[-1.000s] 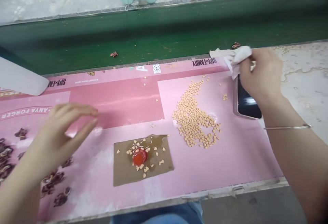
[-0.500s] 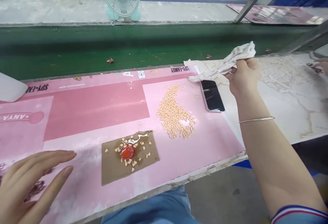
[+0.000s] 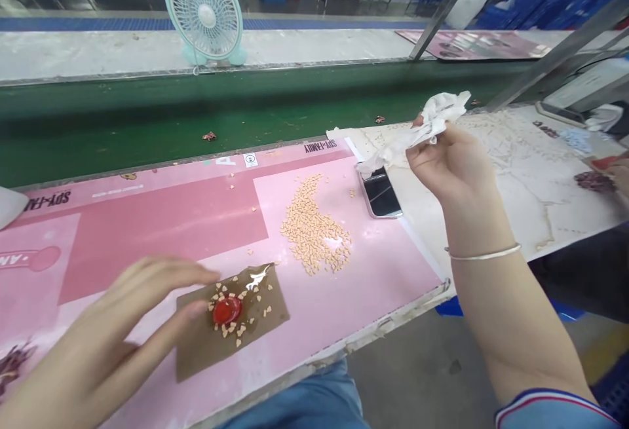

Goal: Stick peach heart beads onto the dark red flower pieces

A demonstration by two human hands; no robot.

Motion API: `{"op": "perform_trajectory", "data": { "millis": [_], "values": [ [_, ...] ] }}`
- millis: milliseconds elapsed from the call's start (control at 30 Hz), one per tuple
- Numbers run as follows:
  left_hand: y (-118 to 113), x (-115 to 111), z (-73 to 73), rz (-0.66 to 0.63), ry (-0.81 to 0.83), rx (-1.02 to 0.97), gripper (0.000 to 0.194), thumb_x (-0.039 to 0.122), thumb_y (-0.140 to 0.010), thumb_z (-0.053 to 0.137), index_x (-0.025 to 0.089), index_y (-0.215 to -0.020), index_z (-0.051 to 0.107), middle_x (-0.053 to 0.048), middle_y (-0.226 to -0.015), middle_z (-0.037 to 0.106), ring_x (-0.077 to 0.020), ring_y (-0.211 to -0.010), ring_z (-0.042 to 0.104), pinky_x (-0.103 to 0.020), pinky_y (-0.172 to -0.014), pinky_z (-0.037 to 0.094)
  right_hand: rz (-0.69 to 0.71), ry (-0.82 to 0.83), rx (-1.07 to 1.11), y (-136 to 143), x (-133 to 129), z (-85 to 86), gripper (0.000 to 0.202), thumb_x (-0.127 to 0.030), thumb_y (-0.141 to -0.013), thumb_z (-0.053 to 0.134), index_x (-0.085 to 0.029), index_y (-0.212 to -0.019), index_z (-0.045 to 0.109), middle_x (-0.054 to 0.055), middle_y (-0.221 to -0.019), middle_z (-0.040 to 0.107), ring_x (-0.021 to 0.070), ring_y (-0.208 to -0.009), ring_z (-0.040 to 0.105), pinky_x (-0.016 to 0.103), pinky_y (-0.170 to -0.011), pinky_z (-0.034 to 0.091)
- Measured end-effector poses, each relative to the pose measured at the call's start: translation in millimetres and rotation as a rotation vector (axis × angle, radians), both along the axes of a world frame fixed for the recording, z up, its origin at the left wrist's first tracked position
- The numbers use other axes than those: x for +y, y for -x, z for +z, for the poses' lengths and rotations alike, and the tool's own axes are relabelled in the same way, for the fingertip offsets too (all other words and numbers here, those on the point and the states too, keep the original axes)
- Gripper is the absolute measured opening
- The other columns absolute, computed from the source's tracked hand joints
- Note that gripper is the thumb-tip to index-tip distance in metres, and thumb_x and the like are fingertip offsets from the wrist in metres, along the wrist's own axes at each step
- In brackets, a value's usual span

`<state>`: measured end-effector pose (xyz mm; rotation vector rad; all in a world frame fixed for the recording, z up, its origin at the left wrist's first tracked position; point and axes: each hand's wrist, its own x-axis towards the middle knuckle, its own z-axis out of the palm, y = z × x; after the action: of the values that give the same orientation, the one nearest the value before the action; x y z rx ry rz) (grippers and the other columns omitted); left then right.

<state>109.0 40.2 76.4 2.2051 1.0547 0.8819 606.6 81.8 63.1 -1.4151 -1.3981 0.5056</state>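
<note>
Since the frame half a second ago, the left hand has swung in from the left and now reaches over the left part of the brown card; the view has also tipped up, showing more of the far side. Its thumb and fingers stand apart with nothing between them, and whether the tips touch the card I cannot tell. On the card sits a red disc in a glossy wet patch, with small tan pieces scattered around it. To the right, on the pink sheet that covers this part of the worktop, lies a curved heap of tan pieces. Farther right, the right hand is raised, pinching a crumpled white cloth between thumb and fingers; the cloth's loose end hangs across the far left corner of a phone. Dark reddish bits lie at the near left. Beyond the green strip stands a pale turquoise fan, and at the right edge another person's hand is partly visible beside a dark clump
</note>
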Motion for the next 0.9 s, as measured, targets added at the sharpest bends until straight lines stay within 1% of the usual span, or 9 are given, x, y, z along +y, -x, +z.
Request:
{"op": "perform_trajectory", "data": {
  "millis": [67,167,267,367,433,533,667,767,900],
  "values": [
    [-41.4,8.2,8.4,-0.195,0.091,-0.036,0.026,0.036,-0.095,0.072,0.042,-0.119,0.080,0.002,-0.097,0.085,-0.0239,-0.079,0.082,-0.027,-0.055,0.062,0.067,0.008,-0.026,25.8,-17.1,11.1,0.039,-0.014,-0.106,0.035,-0.018,-0.090,0.070,0.004,-0.100,0.074,0.0147,-0.102,0.074,0.027,-0.080,0.059],
    [-104.9,13.5,12.0,-0.402,0.383,-0.163,0.047,0.035,-0.089,0.081,0.028,-0.134,0.072,-0.010,-0.113,0.084,-0.0242,-0.085,0.083,-0.028,-0.062,0.066,0.165,0.025,-0.059,73.2,-44.2,14.9,0.039,-0.028,-0.113,0.036,-0.020,-0.109,0.073,0.006,-0.108,0.074,0.0197,-0.101,0.075,0.031,-0.076,0.063],
    [-143.5,12.9,9.9,-0.537,0.761,-0.270,0.026,0.023,-0.086,0.082,0.020,-0.111,0.076,-0.011,-0.104,0.084,-0.0234,-0.084,0.083,-0.032,-0.073,0.068,0.167,-0.021,-0.019,118.0,-65.3,3.9,0.031,-0.030,-0.112,0.041,-0.026,-0.124,0.069,0.005,-0.103,0.073,0.0199,-0.086,0.073,0.031,-0.065,0.062],
    [-147.9,13.8,10.8,-0.489,0.963,-0.409,0.005,0.019,-0.088,0.080,0.018,-0.090,0.075,-0.007,-0.083,0.081,-0.0199,-0.074,0.080,-0.030,-0.070,0.068,-0.035,-0.324,-0.016,152.5,-81.3,-8.3,0.025,-0.021,-0.108,0.052,-0.031,-0.124,0.067,0.002,-0.100,0.071,0.0179,-0.083,0.070,0.031,-0.068,0.061],
    [-140.3,15.7,13.8,-0.359,0.934,-0.465,0.008,0.018,-0.085,0.083,0.017,-0.085,0.075,-0.006,-0.080,0.081,-0.0179,-0.067,0.078,-0.027,-0.064,0.067,-0.062,-0.474,-0.193,169.4,-91.2,-10.5,0.023,-0.017,-0.107,0.054,-0.030,-0.116,0.071,0.003,-0.102,0.070,0.0189,-0.093,0.071,0.034,-0.078,0.061],
    [-126.5,15.2,19.1,-0.224,0.785,-0.490,0.008,0.013,-0.082,0.083,0.018,-0.082,0.076,-0.003,-0.078,0.080,-0.0176,-0.065,0.078,-0.027,-0.063,0.066,0.090,-0.496,-0.436,186.8,-102.4,-5.1,0.025,-0.025,-0.109,0.052,-0.027,-0.123,0.073,0.009,-0.120,0.070,0.0258,-0.115,0.070,0.043,-0.091,0.062],
    [-105.3,6.4,20.8,-0.296,0.588,-0.392,0.017,0.008,-0.086,0.070,0.022,-0.083,0.078,0.000,-0.079,0.079,-0.0215,-0.079,0.081,-0.033,-0.075,0.068,0.172,-0.470,-0.501,195.7,-108.5,-0.6,0.024,-0.019,-0.101,0.069,-0.030,-0.121,0.075,0.007,-0.119,0.075,0.0252,-0.105,0.075,0.039,-0.080,0.064],
    [-87.0,7.1,10.6,-0.341,0.332,-0.185,0.020,0.018,-0.093,0.064,0.027,-0.088,0.081,-0.002,-0.086,0.081,-0.0251,-0.089,0.080,-0.041,-0.087,0.067,0.057,-0.420,-0.350,190.2,-112.5,-13.0,0.032,-0.008,-0.094,0.074,-0.034,-0.113,0.078,0.001,-0.105,0.079,0.0218,-0.089,0.076,0.034,-0.066,0.060],
    [-78.5,27.8,-15.6,-0.237,0.021,0.312,0.020,0.024,-0.094,0.062,0.025,-0.097,0.082,-0.006,-0.099,0.084,-0.0297,-0.099,0.074,-0.044,-0.089,0.060,-0.166,-0.348,-0.165,176.7,-125.7,-46.4,0.027,-0.014,-0.096,0.073,-0.033,-0.114,0.078,-0.001,-0.094,0.079,0.0193,-0.074,0.072,0.032,-0.059,0.057]
  ]
}}
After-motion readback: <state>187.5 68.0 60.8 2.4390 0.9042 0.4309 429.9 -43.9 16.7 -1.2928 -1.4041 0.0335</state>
